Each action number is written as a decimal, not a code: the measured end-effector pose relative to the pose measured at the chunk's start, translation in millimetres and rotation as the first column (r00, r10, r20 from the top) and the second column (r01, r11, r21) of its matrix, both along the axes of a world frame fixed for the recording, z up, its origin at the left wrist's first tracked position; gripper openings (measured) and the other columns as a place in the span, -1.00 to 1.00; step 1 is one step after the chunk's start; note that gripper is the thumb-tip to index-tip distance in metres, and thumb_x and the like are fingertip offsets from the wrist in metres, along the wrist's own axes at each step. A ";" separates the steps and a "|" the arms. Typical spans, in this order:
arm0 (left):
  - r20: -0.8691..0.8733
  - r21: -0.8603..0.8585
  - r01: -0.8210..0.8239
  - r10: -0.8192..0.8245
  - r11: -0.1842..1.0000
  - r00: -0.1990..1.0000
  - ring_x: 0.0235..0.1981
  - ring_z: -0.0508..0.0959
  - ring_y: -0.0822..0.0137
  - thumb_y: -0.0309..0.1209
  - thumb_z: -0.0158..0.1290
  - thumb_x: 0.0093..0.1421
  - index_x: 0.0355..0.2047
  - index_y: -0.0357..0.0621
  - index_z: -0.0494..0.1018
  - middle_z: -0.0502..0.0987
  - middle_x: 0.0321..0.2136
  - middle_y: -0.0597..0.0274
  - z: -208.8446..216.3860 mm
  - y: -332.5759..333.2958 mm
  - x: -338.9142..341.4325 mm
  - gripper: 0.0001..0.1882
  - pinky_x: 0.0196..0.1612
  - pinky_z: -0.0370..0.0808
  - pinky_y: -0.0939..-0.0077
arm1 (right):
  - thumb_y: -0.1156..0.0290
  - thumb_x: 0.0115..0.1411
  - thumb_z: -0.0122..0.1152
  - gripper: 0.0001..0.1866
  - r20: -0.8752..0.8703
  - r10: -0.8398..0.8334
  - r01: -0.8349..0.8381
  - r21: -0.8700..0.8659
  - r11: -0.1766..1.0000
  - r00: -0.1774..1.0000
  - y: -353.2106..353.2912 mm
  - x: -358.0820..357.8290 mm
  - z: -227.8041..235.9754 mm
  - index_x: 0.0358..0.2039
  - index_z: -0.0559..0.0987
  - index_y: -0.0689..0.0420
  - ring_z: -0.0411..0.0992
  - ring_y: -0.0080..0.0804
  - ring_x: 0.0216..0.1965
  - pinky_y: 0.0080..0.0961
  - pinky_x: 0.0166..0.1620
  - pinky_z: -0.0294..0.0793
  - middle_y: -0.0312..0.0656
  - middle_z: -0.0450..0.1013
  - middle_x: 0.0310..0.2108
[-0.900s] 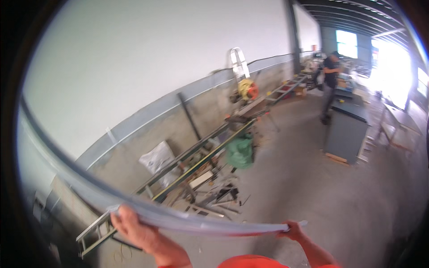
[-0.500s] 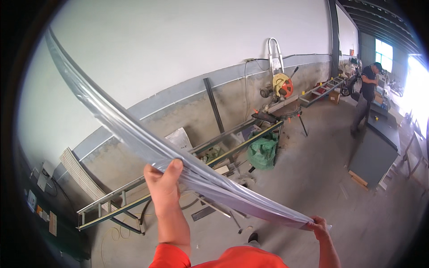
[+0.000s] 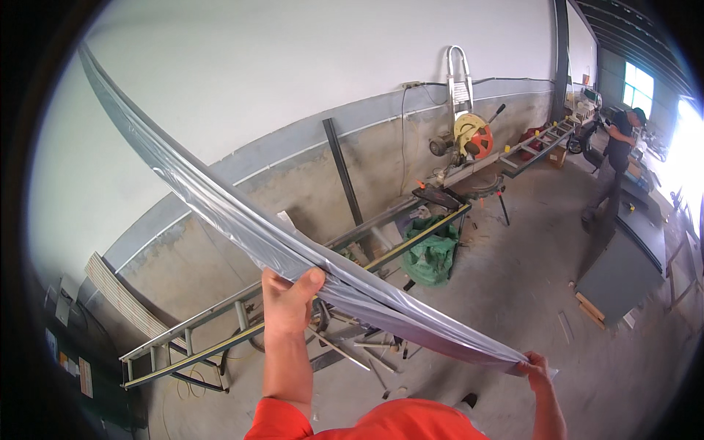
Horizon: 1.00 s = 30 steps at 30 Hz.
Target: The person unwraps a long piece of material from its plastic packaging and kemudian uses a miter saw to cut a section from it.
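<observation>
The person's left grip (image 3: 290, 301) is closed around a long silver strip in plastic film (image 3: 198, 194), thumb pressed on it; the right grip (image 3: 537, 367) pinches it near its lower end. The strip hangs aslant in the air, rising leftward. Beyond it stretches a ladder-like metal stand (image 3: 191, 358), with a green sack (image 3: 429, 257) by its right end and a yellow-and-orange saw (image 3: 473, 136) past that. Farther off, a co-worker (image 3: 618, 154) stands at a grey counter (image 3: 623, 275).

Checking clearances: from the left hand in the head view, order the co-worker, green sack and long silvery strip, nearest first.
1. Long silvery strip: gripped in the left hand.
2. Green sack: to the right, beyond the strip.
3. Co-worker: far right, deeper in the room.
</observation>
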<state>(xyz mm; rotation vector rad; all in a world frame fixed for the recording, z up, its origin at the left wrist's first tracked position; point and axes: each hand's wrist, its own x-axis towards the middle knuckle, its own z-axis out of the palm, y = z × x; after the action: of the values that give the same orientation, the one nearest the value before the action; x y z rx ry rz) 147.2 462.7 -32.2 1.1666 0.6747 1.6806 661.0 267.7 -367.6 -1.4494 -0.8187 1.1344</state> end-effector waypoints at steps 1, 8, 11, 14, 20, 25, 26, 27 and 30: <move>-0.015 0.027 0.024 -0.023 0.999 1.000 -0.28 0.57 0.38 -0.36 0.47 -0.09 -0.17 -0.27 0.50 0.58 -0.32 0.27 -2.4 11.0 2.1 -0.49 -0.18 0.49 0.46 | 0.17 -0.07 0.58 -0.52 -0.032 0.028 -0.029 -0.011 1.000 0.999 13.1 1.6 2.0 -0.28 0.61 0.25 0.38 -0.58 -0.40 -0.60 -0.32 0.26 -0.32 0.51 -0.43; -0.109 0.094 0.082 -0.072 0.992 0.991 -0.24 0.57 0.38 -0.29 0.46 -0.06 -0.11 -0.28 0.49 0.59 -0.27 0.23 -6.8 71.4 55.1 -0.44 -0.14 0.49 0.47 | 0.22 -0.05 0.55 -0.58 -0.040 0.152 -0.155 -0.085 0.984 0.988 94.1 67.1 -11.5 -0.30 0.62 0.25 0.40 -0.55 -0.37 -0.58 -0.24 0.31 -0.32 0.53 -0.42; -0.151 0.096 0.108 -0.093 0.990 0.984 -0.22 0.57 0.39 -0.29 0.44 -0.03 -0.11 -0.29 0.49 0.60 -0.26 0.23 2.2 93.6 87.2 -0.46 -0.13 0.48 0.48 | 0.20 -0.03 0.53 -0.58 -0.039 0.145 -0.146 -0.017 0.989 0.989 132.8 94.6 -17.4 -0.30 0.63 0.25 0.40 -0.55 -0.37 -0.57 -0.25 0.31 -0.31 0.52 -0.42; -0.163 0.086 0.029 -0.015 0.996 0.986 -0.21 0.57 0.38 -0.28 0.43 -0.02 -0.10 -0.31 0.49 0.60 -0.27 0.22 3.3 117.5 130.4 -0.45 -0.11 0.48 0.48 | 0.13 -0.01 0.51 -0.56 -0.032 0.078 -0.078 -0.011 0.997 0.996 166.8 134.1 -20.3 -0.31 0.63 0.25 0.40 -0.56 -0.37 -0.58 -0.25 0.31 -0.32 0.53 -0.43; -0.113 0.149 -0.012 0.029 0.989 0.993 -0.20 0.58 0.30 -0.21 0.37 0.04 -0.03 -0.34 0.47 0.59 -0.23 0.13 19.0 173.6 248.9 -0.41 -0.11 0.50 0.39 | 0.08 0.08 0.42 -0.53 0.172 0.060 -0.065 0.025 0.998 0.983 242.9 218.7 19.8 -0.23 0.65 0.27 0.36 -0.61 -0.38 -0.58 -0.32 0.30 -0.37 0.48 -0.44; 0.273 0.204 -0.434 0.375 0.877 0.886 -0.16 0.54 0.22 -0.17 0.09 0.30 0.06 -0.33 0.38 0.54 -0.09 -0.01 50.0 253.3 199.4 -0.51 -0.05 0.49 0.34 | -0.05 -0.19 0.58 -0.08 0.303 0.297 -0.388 0.309 0.868 0.906 342.4 195.8 68.6 0.16 0.45 0.12 0.42 -0.40 -0.04 -0.39 -0.02 0.44 -0.24 0.48 -0.07; 0.316 0.111 -0.488 0.435 0.866 0.843 -0.16 0.53 0.22 -0.19 0.04 0.34 0.06 -0.33 0.36 0.53 -0.07 -0.03 33.5 266.4 188.4 -0.54 -0.04 0.48 0.35 | -0.01 -0.22 0.58 -0.11 0.495 0.235 -0.428 0.324 0.844 0.837 359.7 180.4 76.6 0.12 0.47 0.10 0.45 -0.33 -0.05 -0.34 -0.03 0.45 -0.20 0.49 -0.09; 0.297 0.114 -0.477 0.429 0.871 0.853 -0.15 0.53 0.22 -0.19 0.02 0.36 0.07 -0.34 0.35 0.53 -0.07 -0.03 16.3 275.4 197.6 -0.54 -0.03 0.48 0.34 | 0.02 -0.24 0.59 -0.15 0.663 0.132 -0.449 0.335 0.828 0.737 375.7 167.0 85.6 0.08 0.49 0.08 0.48 -0.25 -0.07 -0.30 -0.04 0.46 -0.15 0.51 -0.11; 0.262 0.047 -0.480 0.453 0.876 0.852 -0.13 0.54 0.21 -0.19 -0.01 0.38 0.07 -0.37 0.33 0.52 -0.05 -0.02 -34.8 306.7 228.3 -0.54 0.03 0.49 0.31 | 0.21 -0.29 0.54 -0.40 0.857 -0.199 -0.378 0.403 0.833 0.476 427.8 172.4 66.9 -0.16 0.58 0.07 0.50 -0.08 -0.20 -0.20 -0.11 0.47 -0.13 0.53 -0.27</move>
<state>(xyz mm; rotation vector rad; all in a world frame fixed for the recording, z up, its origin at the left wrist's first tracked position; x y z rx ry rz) 375.4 769.4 -67.0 0.8864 0.7578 2.2576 833.3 695.5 -300.7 -1.4264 -1.8156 0.0213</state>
